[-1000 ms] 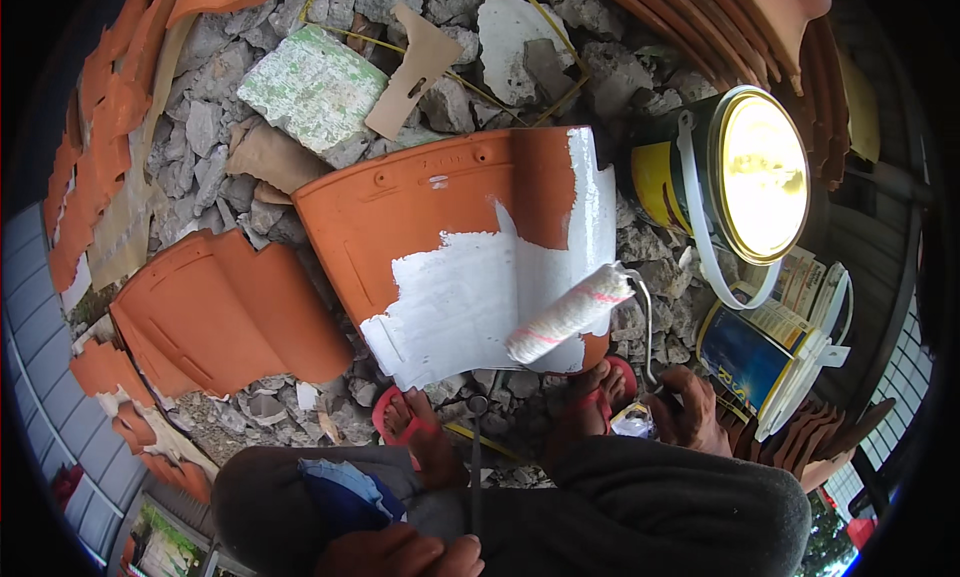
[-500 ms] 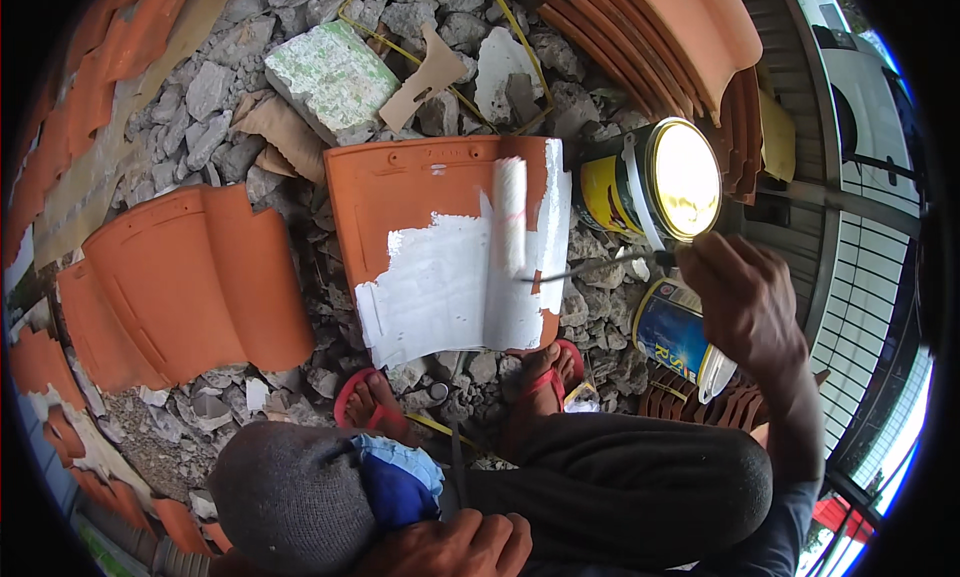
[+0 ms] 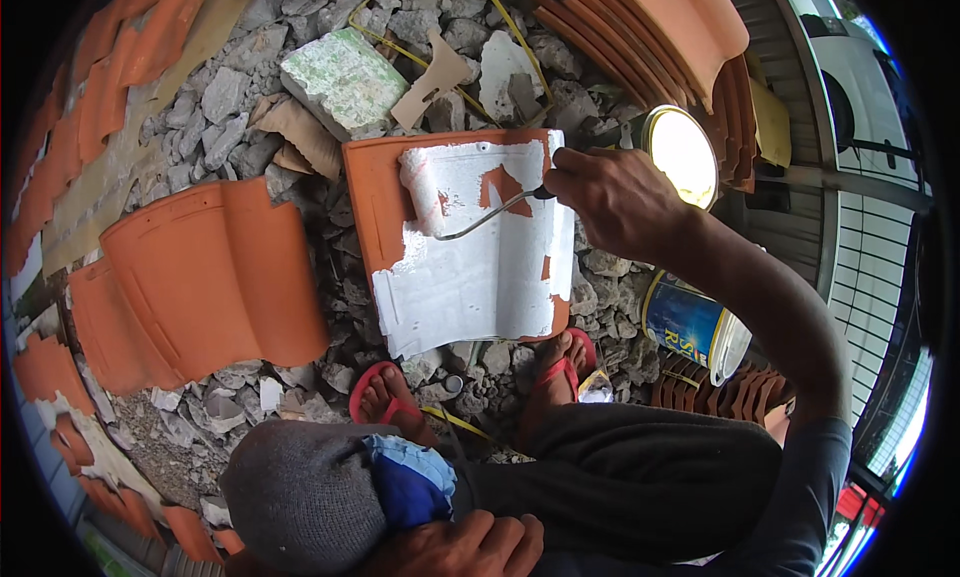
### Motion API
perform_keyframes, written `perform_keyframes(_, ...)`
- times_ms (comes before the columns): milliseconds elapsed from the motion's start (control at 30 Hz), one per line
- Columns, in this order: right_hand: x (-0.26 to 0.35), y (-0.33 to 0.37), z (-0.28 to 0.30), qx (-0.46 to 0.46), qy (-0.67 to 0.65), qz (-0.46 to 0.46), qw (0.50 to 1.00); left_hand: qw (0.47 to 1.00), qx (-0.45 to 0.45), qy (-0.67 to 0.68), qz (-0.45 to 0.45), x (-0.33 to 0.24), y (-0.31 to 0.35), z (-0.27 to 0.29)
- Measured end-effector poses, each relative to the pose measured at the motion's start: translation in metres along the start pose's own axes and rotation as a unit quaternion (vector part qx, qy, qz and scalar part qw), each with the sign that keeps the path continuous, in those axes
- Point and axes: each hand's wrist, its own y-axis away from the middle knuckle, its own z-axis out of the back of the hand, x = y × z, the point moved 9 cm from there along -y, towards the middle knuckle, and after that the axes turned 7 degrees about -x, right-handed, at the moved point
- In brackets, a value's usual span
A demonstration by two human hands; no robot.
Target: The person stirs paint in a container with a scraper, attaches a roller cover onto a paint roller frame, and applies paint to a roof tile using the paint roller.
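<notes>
My right hand (image 3: 618,192) is closed round the handle of a paint roller (image 3: 424,192). Its white-coated sleeve presses on the upper left of an orange roof tile (image 3: 450,287). White paint covers most of that tile, with bare orange along the left side and a patch near the top right. At the lower edge my left hand (image 3: 480,545) has its fingers curled, beside blue cloth (image 3: 410,482) and a rounded grey knit fabric shape (image 3: 300,492). Whatever its fingers hold, if anything, is hidden. My right forearm partly covers an open paint can (image 3: 682,157).
Broken grey rubble (image 3: 235,97) surrounds the tile. Unpainted orange tiles (image 3: 215,277) lie at left, and more are stacked (image 3: 670,27) at the far right. A blue can (image 3: 690,322) lies tilted at right. My feet in red flip-flops (image 3: 385,397) stand at the tile's near edge.
My right hand has moved left and away from me with the roller, crossing to the tile's upper left. White paint now covers much more of the tile's far part.
</notes>
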Motion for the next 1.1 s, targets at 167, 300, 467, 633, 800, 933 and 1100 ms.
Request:
perform_keyframes(167, -0.026, 0.027, 0.017, -0.001, -0.036, -0.064, 0.997, 1.0, 0.013, -0.006, -0.009, -0.005, 0.002, 0.0)
perform_keyframes(300, -0.037, 0.047, 0.045, -0.005, -0.003, -0.09, 0.996, 1.0, 0.012, -0.006, -0.003, -0.006, 0.002, 0.002)
perform_keyframes(467, -0.026, 0.023, 0.016, -0.019, -0.019, -0.06, 0.998, 1.0, 0.016, 0.001, -0.007, -0.005, 0.0, -0.001)
perform_keyframes(633, -0.026, 0.021, 0.022, -0.088, -0.038, 0.007, 0.995, 1.0, 0.013, 0.005, -0.002, -0.006, -0.003, 0.003)
perform_keyframes(800, -0.051, 0.031, 0.008, 0.001, -0.099, -0.108, 0.989, 1.0, 0.004, 0.014, -0.009, -0.007, -0.007, 0.006)
perform_keyframes(933, -0.038, 0.014, 0.009, -0.055, -0.084, -0.03, 0.994, 1.0, 0.02, 0.022, -0.006, -0.004, -0.008, 0.002)
perform_keyframes(1100, -0.06, 0.043, 0.036, 0.005, -0.076, -0.134, 0.988, 1.0, 0.0, 0.017, -0.008, -0.004, -0.007, 0.008)
